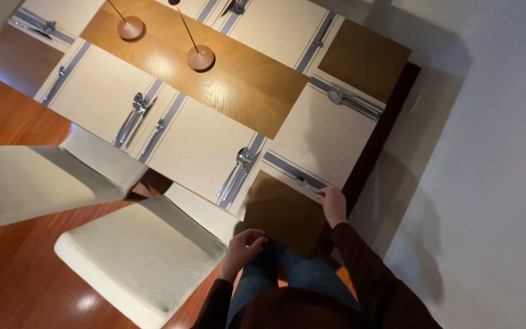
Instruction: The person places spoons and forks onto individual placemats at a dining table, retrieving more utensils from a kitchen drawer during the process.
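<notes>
Wooden table (287, 213) surface fills the upper half of the head view, dressed with cream placemats that carry blue-grey stripes at their ends. The right hand (334, 204) rests at the near corner of the table, palm down, its fingers (330, 193) stretched fairly flat and close together toward 12 o'clock. Their tips touch the striped end of the nearest placemat (327, 143), just beside a small piece of cutlery (302, 180) lying on the stripe at about 10 o'clock from the hand; whether the fingers pinch anything I cannot tell. The left hand (243, 245) sits at 8 o'clock from the right one, off the table edge, with its fingers curled narrow into a loose fist; nothing shows inside it. It hovers just beside the back corner of a cream upholstered chair (141, 259), which stands at 9 o'clock from it. A spoon and fork pair (236, 173) lies on the neighbouring placemat (199, 146), at 12 o'clock from the left hand. Farther up the bare wood centre strip stand two copper-coloured round bases with thin stems (200, 58). A second cream chair (44, 183) sits at far left over the reddish wood floor (7, 280).
</notes>
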